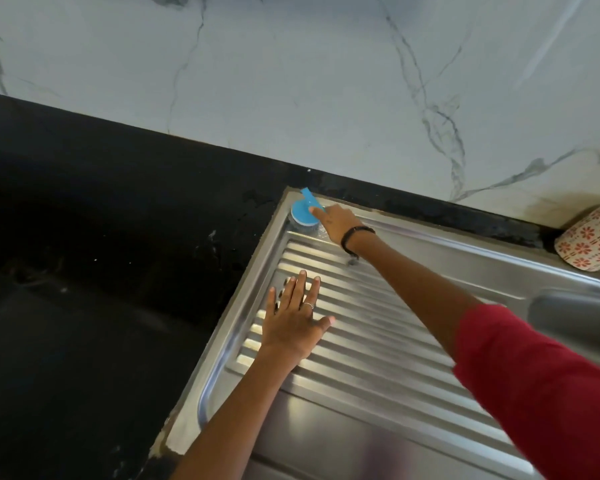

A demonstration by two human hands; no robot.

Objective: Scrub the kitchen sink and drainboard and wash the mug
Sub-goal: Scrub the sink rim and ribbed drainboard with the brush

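A ribbed steel drainboard (388, 355) fills the lower middle of the head view. My right hand (336, 221) grips a blue-handled scrubber (303, 213) with a steel-wool pad, pressed onto the drainboard's far left corner. My left hand (293, 320) lies flat on the ribs with fingers spread, holding nothing. A white mug (589, 244) with red flower patterns lies tipped on the far right rim. The sink basin (575, 313) shows only partly at the right edge.
Black stone countertop (101, 271) spreads to the left and along the back of the drainboard. A white marbled wall (291, 81) rises behind it. My red sleeve (548, 386) covers the lower right.
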